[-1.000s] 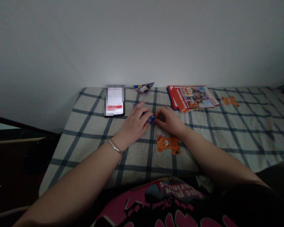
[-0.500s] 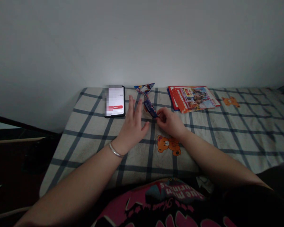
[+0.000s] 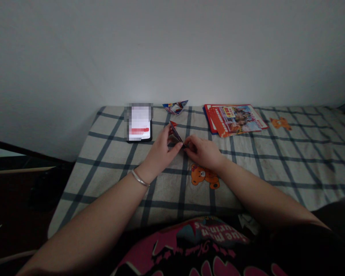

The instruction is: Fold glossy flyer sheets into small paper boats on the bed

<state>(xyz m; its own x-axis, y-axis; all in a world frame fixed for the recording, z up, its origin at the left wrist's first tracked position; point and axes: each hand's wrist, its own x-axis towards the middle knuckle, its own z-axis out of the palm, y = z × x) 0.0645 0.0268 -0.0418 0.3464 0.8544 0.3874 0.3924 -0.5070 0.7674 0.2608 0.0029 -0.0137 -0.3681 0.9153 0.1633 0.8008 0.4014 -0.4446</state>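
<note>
A small folded piece of printed paper (image 3: 174, 134), red at its tip, stands tilted between my two hands on the checked cloth (image 3: 247, 161). My left hand (image 3: 161, 151), with a silver bangle on the wrist, has its fingers closed on the paper's left side. My right hand (image 3: 203, 150) pinches the paper's lower right corner. A finished folded paper boat (image 3: 175, 107) lies by the wall behind them.
A lit phone (image 3: 139, 123) lies flat to the left of my hands. A stack of red printed leaflets (image 3: 232, 119) lies to the back right. The cloth ends at a dark drop on the left. A wall rises right behind.
My left hand was flat and open half a second ago; it has now closed on the paper. The paper has been turned and folded up, showing a red tip.
</note>
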